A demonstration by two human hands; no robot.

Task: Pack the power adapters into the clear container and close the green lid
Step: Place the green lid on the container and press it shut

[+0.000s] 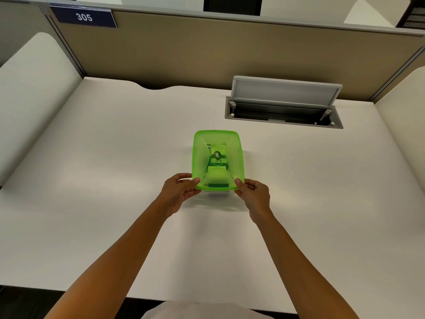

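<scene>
A translucent green lid lies on top of the clear container, whose wall shows only as a thin strip below the lid's near edge. Through the lid I make out pale blocky adapter shapes inside. My left hand pinches the lid's near left corner, thumb on top and fingers underneath. My right hand grips the near right corner the same way. Both hands sit at the container's near end, in the middle of the white desk.
A cable hatch with its grey flap raised is set into the desk at the back right. Beige partition walls enclose the desk on three sides, with a "305" sign at the upper left.
</scene>
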